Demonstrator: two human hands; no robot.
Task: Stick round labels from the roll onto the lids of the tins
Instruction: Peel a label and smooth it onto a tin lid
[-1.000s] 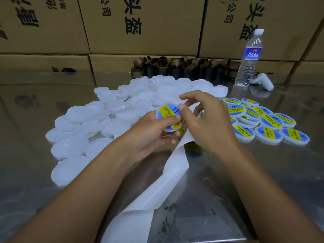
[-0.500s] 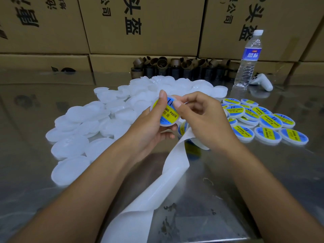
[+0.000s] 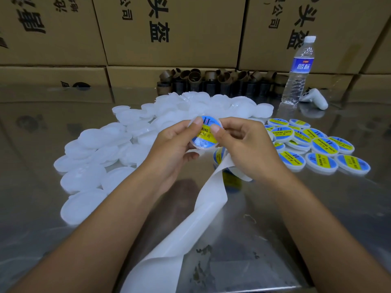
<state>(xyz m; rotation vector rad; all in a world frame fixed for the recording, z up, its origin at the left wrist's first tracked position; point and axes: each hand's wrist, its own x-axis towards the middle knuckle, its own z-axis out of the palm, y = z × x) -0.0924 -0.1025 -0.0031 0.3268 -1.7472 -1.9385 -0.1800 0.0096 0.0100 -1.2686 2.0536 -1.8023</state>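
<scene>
My left hand [image 3: 175,142] and my right hand [image 3: 243,144] hold one white lid [image 3: 206,134] between them, above the metal table. A round blue and yellow label covers its top, and both thumbs press on it. Under my right hand sits the label roll [image 3: 220,156], mostly hidden. Its empty white backing strip [image 3: 190,225] trails toward me. Several labelled lids [image 3: 321,151] lie to the right. A heap of plain white lids [image 3: 118,144] spreads to the left and behind.
Cardboard boxes [image 3: 169,30] wall off the back of the table. Brown cardboard cores [image 3: 211,81] stand in a row before them. A water bottle [image 3: 298,72] and a white controller [image 3: 315,99] sit at the back right.
The lid has turned in my hands so the label faces me more squarely. Both thumbs now press on the label; before, my right fingers were at its edge.
</scene>
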